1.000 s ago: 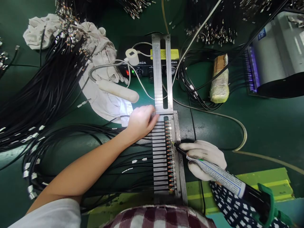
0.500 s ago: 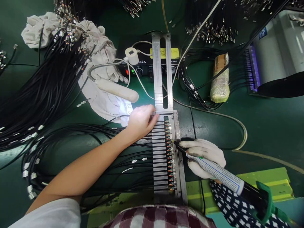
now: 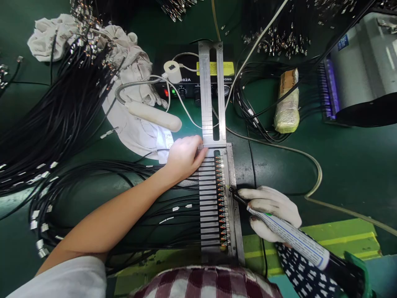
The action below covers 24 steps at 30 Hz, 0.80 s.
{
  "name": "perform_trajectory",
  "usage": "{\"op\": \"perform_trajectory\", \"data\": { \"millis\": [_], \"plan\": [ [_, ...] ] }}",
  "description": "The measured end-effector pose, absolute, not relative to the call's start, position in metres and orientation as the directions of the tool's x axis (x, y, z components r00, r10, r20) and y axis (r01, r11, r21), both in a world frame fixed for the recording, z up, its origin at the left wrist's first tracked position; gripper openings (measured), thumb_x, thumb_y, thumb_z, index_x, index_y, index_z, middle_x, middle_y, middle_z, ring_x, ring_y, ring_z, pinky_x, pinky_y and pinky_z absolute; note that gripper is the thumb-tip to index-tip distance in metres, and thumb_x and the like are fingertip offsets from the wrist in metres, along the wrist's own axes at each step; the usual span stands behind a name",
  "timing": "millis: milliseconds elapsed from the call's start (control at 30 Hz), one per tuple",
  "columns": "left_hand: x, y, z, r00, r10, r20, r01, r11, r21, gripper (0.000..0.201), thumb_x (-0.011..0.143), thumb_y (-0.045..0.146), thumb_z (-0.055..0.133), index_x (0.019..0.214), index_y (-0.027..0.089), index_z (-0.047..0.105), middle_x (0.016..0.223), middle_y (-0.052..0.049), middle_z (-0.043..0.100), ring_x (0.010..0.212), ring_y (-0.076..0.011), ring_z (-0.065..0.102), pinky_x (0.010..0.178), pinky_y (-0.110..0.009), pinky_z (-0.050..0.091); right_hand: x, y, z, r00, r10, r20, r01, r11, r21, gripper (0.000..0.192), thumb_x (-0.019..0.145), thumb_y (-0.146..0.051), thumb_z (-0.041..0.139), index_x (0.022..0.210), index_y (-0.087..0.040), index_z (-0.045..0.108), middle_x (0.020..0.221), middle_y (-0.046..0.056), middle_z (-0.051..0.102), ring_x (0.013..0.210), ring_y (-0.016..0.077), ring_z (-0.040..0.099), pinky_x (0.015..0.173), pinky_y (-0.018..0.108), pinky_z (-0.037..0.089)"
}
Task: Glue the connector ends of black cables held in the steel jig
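A metal fixture [image 3: 208, 219] with slots holds a row of black cables side by side, their small metal connectors [image 3: 221, 188] lined up near its right side. My bare left hand [image 3: 185, 155] grips the fixture's upper left edge, fingers curled at the corner. In a white glove, my right hand [image 3: 274, 211] is closed around a glue dispensing syringe [image 3: 294, 236] with a white label and a black tip. That tip points left, near the middle of the connector row; whether it touches anything is unclear. Under my left forearm, more cables [image 3: 149, 169] run off to the left.
Behind the fixture stands a black dispenser controller [image 3: 186, 89]. A white lamp [image 3: 153, 117] on a bendy neck lights my left hand. Cable bundles [image 3: 62, 107] and white cloth [image 3: 133, 82] lie left. At right are a wrapped block [image 3: 287, 103] and a grey machine glowing purple [image 3: 362, 70].
My right hand and the syringe have shifted slightly right and down, drawing the tip a little away from the connectors. My left hand stays on the fixture.
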<state>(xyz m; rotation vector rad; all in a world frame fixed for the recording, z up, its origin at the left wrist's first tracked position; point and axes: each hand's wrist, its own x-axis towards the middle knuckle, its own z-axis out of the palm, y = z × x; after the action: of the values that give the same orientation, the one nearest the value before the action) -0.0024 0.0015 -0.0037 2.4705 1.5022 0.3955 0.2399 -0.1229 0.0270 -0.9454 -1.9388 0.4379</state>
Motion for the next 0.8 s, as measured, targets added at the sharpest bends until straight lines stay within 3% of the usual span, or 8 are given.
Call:
{"op": "perform_trajectory", "data": {
  "millis": [800],
  "plan": [
    [-0.0019, 0.0013, -0.0014, 0.433, 0.896, 0.095, 0.839, -0.44, 0.32, 0.019, 0.093, 0.035, 0.046, 0.089, 0.018, 0.054, 0.071, -0.002, 0.058, 0.066, -0.0191, 0.053, 0.065, -0.032, 0.035, 0.2401, -0.1247, 0.0204, -0.314, 0.784, 0.535, 0.426, 0.62, -0.659, 0.012, 0.077, -0.021, 0.064, 0.089, -0.019, 0.063, 0.09, 0.011, 0.077, 0.077, 0.0215, 0.075, 0.067, 0.032, 0.057]
  ]
}}
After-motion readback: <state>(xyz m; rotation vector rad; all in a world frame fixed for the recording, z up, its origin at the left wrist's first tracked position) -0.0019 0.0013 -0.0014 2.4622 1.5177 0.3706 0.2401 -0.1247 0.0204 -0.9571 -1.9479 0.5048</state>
